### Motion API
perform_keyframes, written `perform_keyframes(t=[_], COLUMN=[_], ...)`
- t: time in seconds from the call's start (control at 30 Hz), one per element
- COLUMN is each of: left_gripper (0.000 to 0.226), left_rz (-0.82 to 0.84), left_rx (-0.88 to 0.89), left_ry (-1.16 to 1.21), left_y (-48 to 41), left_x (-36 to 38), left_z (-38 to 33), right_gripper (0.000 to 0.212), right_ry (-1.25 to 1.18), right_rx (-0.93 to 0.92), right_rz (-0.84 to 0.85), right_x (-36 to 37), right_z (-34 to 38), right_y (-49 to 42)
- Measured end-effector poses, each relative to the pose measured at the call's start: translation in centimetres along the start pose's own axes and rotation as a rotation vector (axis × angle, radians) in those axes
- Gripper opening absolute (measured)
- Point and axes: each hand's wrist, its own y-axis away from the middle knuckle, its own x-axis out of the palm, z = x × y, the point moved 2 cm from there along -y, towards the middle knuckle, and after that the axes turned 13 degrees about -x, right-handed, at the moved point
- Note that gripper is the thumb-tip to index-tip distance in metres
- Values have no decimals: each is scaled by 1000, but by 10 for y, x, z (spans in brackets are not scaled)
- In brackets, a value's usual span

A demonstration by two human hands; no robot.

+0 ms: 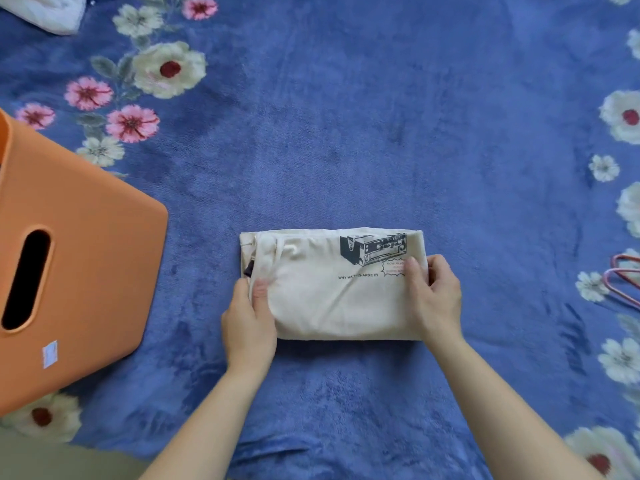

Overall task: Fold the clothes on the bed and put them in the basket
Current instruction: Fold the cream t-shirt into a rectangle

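A cream shirt [332, 296] with a dark printed graphic lies folded into a small rectangle in the middle of the blue floral bedspread. My left hand [247, 320] grips its left edge, thumb on top and fingers under the fabric. My right hand [434, 296] grips the right edge the same way, thumb lying on the print. The orange basket [86, 258] with a slotted handle stands at the left, a short way from the shirt; its inside is hidden.
A white cloth [48, 10] lies at the far left corner. Pink hangers [623, 275] rest at the right edge. The blue floral bedspread [346, 133] stretches flat beyond the shirt, and its near edge shows at bottom left.
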Motion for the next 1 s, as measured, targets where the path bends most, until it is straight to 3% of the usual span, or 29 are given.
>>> perform_keyframes(t=[0.1,0.17,0.27,0.33,0.43,0.6,0.73,0.9,1.0], left_gripper=[37,35,14,17,27,9,10,23,25], left_rz=[-88,-73,-102,-166,-120,-106,-77,-105,-99], left_rx=[19,-39,-127,-28,149,89,27,20,7], left_ry=[106,91,45,82,-41,-159,-134,71,39], left_y=[-4,-16,-34,-38,-42,-55,-63,-76,-81], left_x=[-3,1,1,-5,-6,5,5,-12,-7], left_z=[0,0,3,-4,-26,-44,-47,-41,-38], right_gripper=[30,28,19,21,23,24,21,18,18], right_ry=[-24,7,90,90,97,119,181,183,172], right_rx=[-66,-50,41,30,-48,-56,-86,-107,-71], right_rz=[-94,-46,53,19,-22,-29,-11,-32,-36], right_x=[1,4,9,9,11,22,24,24,29], right_z=[3,2,-3,-2,8,9,2,-4,-5], right_y=[-1,-7,-19,-27,-35,-45,-50,-53,-56])
